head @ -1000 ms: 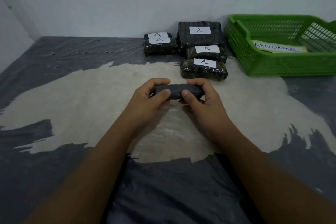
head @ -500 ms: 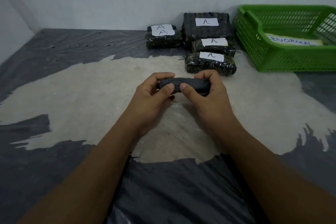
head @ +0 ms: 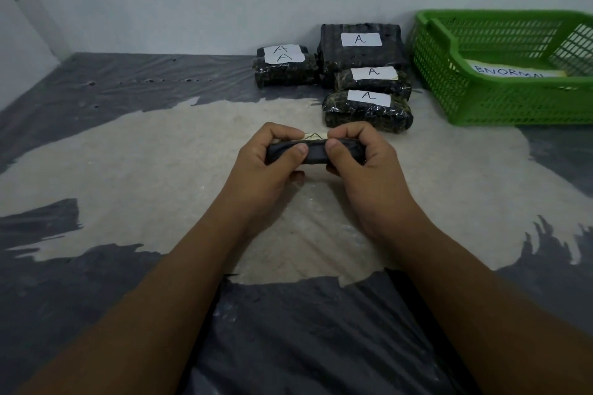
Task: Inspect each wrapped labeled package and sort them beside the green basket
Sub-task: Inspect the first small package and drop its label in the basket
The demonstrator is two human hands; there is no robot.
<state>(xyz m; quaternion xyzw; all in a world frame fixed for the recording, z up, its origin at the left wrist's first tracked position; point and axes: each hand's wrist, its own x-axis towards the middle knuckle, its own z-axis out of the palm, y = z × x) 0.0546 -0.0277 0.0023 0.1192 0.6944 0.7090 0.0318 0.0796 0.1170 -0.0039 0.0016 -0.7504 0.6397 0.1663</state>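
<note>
Hands meet on one small dark package (head: 316, 154). The left hand (head: 263, 167) grips its left end and the right hand (head: 362, 163) its right end. Fingers curl over the far edge, and both thumbs press the near face, their tips close together at the middle. The package lies crosswise between the palms, held over a pale floor patch (head: 160, 170). A white label (head: 316, 135) with a handwritten mark shows on its top, in the gap between the two sets of fingers.

Just beyond the right hand's knuckles lies a first wrapped pack (head: 367, 112) labelled A. A second pack (head: 372, 78) lies behind it, and a large pack (head: 359, 45) stands farthest back against the wall. Beyond the left hand's side of the grip, a stacked pair (head: 285, 69) also bears A labels. The green basket (head: 449, 96) stands farther right of the grip, just beside the row, with a lettered paper sheet (head: 513, 72) inside.
</note>
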